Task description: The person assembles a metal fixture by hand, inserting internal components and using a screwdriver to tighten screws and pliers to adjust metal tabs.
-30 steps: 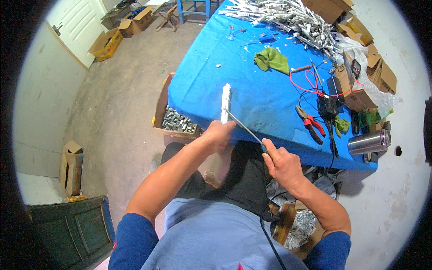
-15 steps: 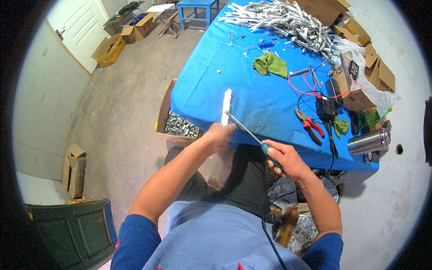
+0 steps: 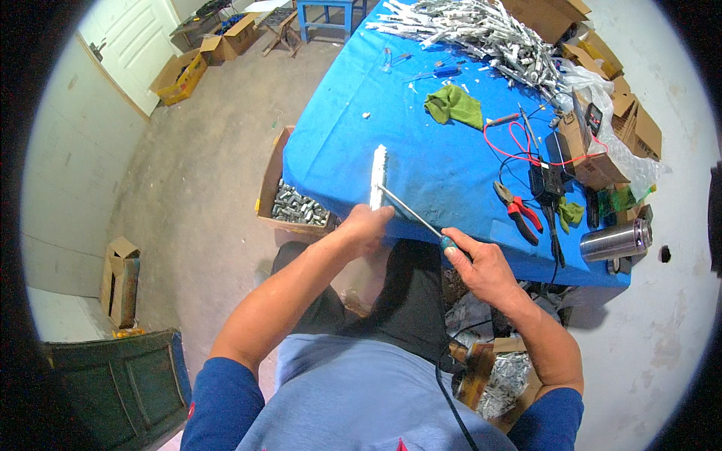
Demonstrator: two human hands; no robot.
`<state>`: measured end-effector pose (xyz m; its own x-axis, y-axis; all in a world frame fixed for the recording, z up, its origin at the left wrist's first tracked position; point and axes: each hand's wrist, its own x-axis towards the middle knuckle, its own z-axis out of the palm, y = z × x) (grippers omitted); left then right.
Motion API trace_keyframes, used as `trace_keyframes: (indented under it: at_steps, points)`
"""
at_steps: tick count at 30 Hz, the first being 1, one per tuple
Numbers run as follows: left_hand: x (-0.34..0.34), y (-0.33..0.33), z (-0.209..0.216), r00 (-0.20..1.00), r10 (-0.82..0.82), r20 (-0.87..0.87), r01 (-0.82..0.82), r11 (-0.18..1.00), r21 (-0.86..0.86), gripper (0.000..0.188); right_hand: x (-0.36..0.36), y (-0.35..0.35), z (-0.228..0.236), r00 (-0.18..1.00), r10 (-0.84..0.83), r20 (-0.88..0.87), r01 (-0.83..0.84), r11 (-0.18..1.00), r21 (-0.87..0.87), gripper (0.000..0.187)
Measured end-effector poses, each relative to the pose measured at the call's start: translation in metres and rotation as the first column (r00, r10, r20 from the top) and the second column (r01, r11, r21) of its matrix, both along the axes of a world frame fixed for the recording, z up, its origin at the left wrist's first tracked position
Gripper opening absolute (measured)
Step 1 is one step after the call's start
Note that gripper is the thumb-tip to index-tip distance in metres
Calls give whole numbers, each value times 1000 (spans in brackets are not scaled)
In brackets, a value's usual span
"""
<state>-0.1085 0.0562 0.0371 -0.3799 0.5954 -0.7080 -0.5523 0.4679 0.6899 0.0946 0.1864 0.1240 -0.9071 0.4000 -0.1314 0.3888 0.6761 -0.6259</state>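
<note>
My left hand (image 3: pixel 366 225) is closed round the near end of a long white toothed strip (image 3: pixel 378 169), which points away from me over the table's front edge. In my right hand (image 3: pixel 477 263) is a screwdriver (image 3: pixel 414 213) with a teal handle and a long metal shaft. Its tip touches, or nearly touches, the right side of the white strip just beyond my left fingers. The blue-covered table (image 3: pixel 331 150) lies under the strip.
A heap of white strips (image 3: pixel 481 37) fills the table's far end. Nearer lie a green cloth (image 3: pixel 453 105), red-handled pliers (image 3: pixel 517 213), cables with a black adapter (image 3: pixel 545 179) and a steel flask (image 3: pixel 617 239). A carton of metal cylinders (image 3: pixel 297 210) stands at the table's left.
My right hand has shifted slightly right and its grip on the screwdriver handle has changed. The screwdriver tip stays by the strip. My left hand holds nearly the same place.
</note>
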Motion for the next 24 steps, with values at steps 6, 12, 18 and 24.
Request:
trace_keyframes:
  at_steps: [6, 12, 18, 24]
  points:
    - [-1, 4, -6, 1000, -1, -15, 1, 1000, 16, 42, 9, -10, -19, 990, 138, 23, -131, 855, 503, 39]
    - [-4, 1, -3, 998, 16, 56, -18, 999, 28, 41, 5, -3, -16, 989, 149, 18, -147, 934, 326, 38]
    - [-5, -4, -4, 998, -7, 61, 2, 996, 86, 41, -4, 11, 5, 976, -71, 208, 189, 753, -630, 40]
    - [-6, -7, -3, 982, 29, 184, -53, 991, 123, 46, 1, 19, -21, 993, -98, 59, 113, 806, -581, 43]
